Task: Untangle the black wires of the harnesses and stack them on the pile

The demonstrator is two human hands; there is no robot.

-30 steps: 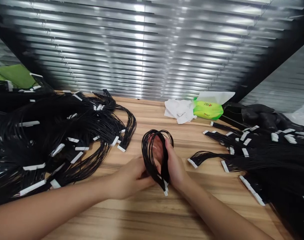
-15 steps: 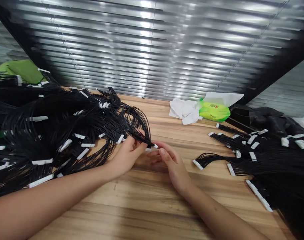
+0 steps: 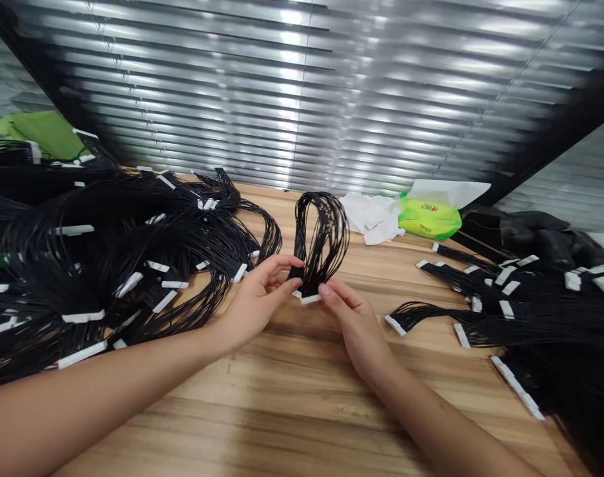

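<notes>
Between my two hands a wire harness (image 3: 326, 228) of thin black wires stands up in a loop. Its white connectors point down toward me, side by side at the bottom. My left hand (image 3: 268, 288) pinches the left end, thumb near one connector, which is partly hidden. At the other end, my right hand (image 3: 345, 311) grips the wires by the white connector (image 3: 311, 299) between thumb and fingers. Just left of my left hand lies a big pile of similar black harnesses (image 3: 182, 238) with white connectors.
More harnesses (image 3: 530, 324) lie at the right of the wooden table (image 3: 262, 411). A green tissue pack (image 3: 429, 218) and crumpled white tissues (image 3: 374, 215) sit at the back, before the blinds (image 3: 262, 93). Green cloth-like material (image 3: 40, 136) is at far left, a black bag-like object (image 3: 535, 232) at right.
The harness loop, which leaned left over my left hand beside the pile, now stands upright between my hands. Both its ends are gripped, and the right connector now faces me.
</notes>
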